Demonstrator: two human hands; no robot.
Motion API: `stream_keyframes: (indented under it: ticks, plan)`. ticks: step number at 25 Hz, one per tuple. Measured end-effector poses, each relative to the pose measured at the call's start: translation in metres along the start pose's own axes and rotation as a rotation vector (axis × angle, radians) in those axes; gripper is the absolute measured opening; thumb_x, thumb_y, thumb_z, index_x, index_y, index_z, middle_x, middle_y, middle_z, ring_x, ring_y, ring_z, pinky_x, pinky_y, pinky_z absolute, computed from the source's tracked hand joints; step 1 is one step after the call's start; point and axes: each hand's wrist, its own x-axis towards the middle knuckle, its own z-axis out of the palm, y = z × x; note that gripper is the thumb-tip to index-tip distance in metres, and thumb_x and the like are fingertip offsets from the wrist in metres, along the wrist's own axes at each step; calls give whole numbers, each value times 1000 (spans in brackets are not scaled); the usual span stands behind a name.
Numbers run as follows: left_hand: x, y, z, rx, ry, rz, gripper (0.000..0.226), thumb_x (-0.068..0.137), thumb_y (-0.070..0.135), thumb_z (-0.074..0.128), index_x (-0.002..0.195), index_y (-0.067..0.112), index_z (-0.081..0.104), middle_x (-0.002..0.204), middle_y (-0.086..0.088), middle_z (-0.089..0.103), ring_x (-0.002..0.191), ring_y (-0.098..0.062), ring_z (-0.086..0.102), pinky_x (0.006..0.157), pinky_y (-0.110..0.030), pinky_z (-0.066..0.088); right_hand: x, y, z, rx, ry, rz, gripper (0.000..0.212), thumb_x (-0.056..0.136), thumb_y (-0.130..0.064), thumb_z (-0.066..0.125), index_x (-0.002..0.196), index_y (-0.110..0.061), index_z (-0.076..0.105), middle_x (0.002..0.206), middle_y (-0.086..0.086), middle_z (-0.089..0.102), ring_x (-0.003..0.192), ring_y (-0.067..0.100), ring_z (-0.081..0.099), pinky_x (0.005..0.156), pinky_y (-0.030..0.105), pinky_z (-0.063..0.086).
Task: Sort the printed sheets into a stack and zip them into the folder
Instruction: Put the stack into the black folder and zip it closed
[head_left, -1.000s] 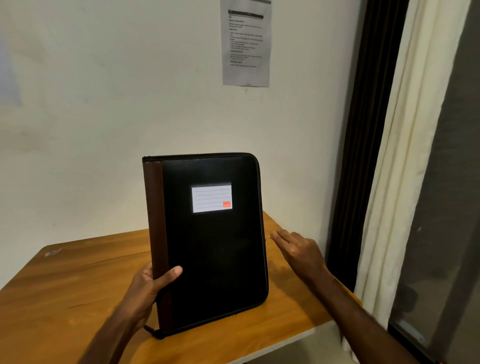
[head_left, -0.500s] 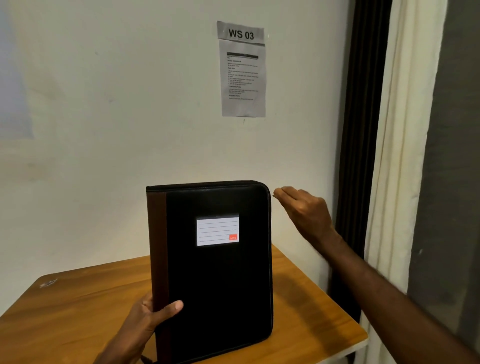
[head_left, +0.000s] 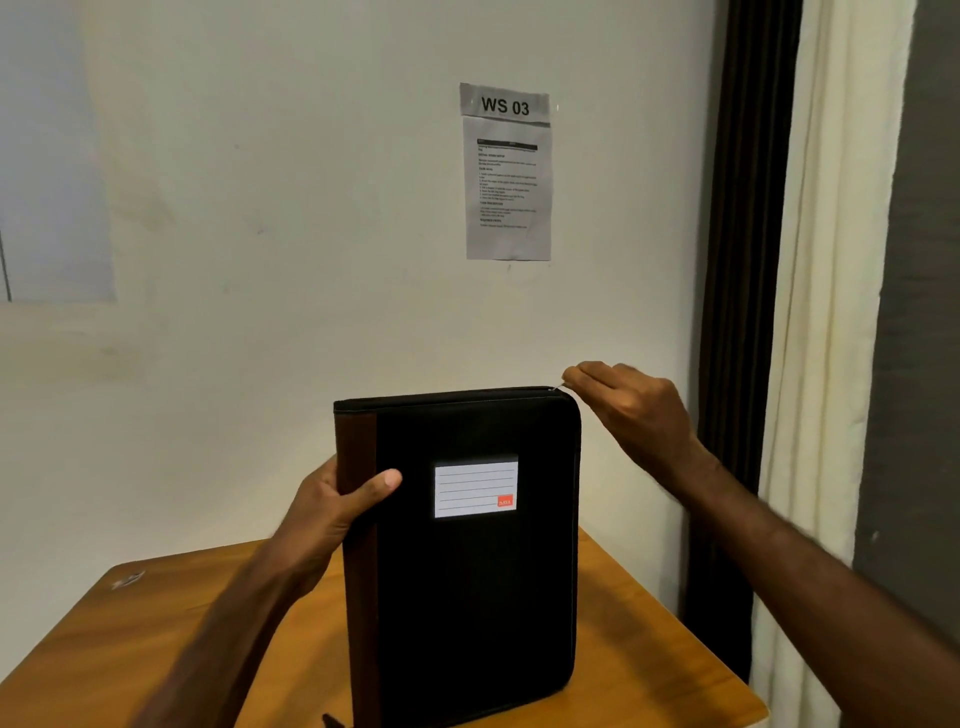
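Note:
A black zip folder (head_left: 467, 597) with a brown spine and a white label stands upright on the wooden table (head_left: 649, 654). My left hand (head_left: 332, 514) grips its brown spine, thumb across the front. My right hand (head_left: 631, 415) is at the folder's top right corner and pinches the small metal zip pull (head_left: 558, 387) there. No printed sheets are in sight; the folder looks closed.
A white wall stands right behind the table, with a taped notice (head_left: 506, 176) headed "WS 03". A dark curtain (head_left: 743, 312) and a cream curtain (head_left: 831, 364) hang at the right. The table's right edge lies just past the folder.
My right hand rose from beside the folder's lower right side to its top right corner and took the zip pull. My left hand slid up the spine. The view tilted upward.

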Motion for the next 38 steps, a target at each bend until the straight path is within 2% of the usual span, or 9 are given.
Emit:
stream_keyframes:
  ticks: [1,3,10,14,21,25,32,34,38]
  plan:
    - [-1,-1,-1,11,8,-3,98,47,72,92,127,24,64,113,1,77,108,-17,75,87,-34,58,5,4,-2,-9,-8,-45,18,103,-8,61,115,-16,71,108,0,72,67,23,62,46,30,46]
    - [0,-4,-3,24,32,5,107,40,77,91,128,23,64,114,0,77,110,-18,74,88,-34,58,18,9,-7,-22,-31,-144,25,100,0,59,116,-15,70,106,1,71,66,23,59,45,32,45]
    - [3,-1,-2,38,39,-4,107,39,80,90,127,25,63,116,-2,75,112,-20,72,88,-33,58,80,0,-8,-68,-25,-530,38,100,6,40,116,-11,71,96,4,68,61,21,55,43,28,41]
    - [4,0,-1,37,31,-10,106,40,79,90,126,25,63,116,-1,75,112,-18,73,89,-33,58,108,-20,-2,-48,-33,-623,33,98,2,45,115,-11,70,92,5,67,59,21,53,43,27,36]
    - [4,1,-1,24,19,-10,105,41,78,90,128,27,61,119,2,74,113,-15,72,86,-29,60,136,-69,4,30,-38,-606,30,92,3,64,118,-9,68,95,7,68,62,22,57,43,28,37]
    - [4,2,-1,21,15,-12,105,41,78,90,129,27,61,115,5,76,111,-12,73,82,-25,61,145,-83,6,30,-32,-603,29,92,3,63,118,-10,69,94,7,68,63,22,57,42,28,35]
    - [5,1,-6,25,-25,-9,100,53,70,91,135,22,60,122,1,75,117,-16,72,87,-28,61,159,-113,17,56,43,-592,30,91,4,62,116,-11,69,92,5,66,63,21,57,41,29,39]
    - [6,0,-7,21,-31,-13,92,59,64,91,135,21,60,124,-1,75,118,-19,71,88,-29,61,161,-123,20,67,52,-578,30,91,4,62,115,-12,69,91,3,66,62,21,57,42,28,34]
    - [6,-1,-7,19,-25,-12,97,54,68,91,133,21,61,121,1,76,116,-16,72,86,-26,61,154,-130,22,95,51,-502,27,91,-1,66,114,-14,70,94,1,67,63,20,58,45,26,26]
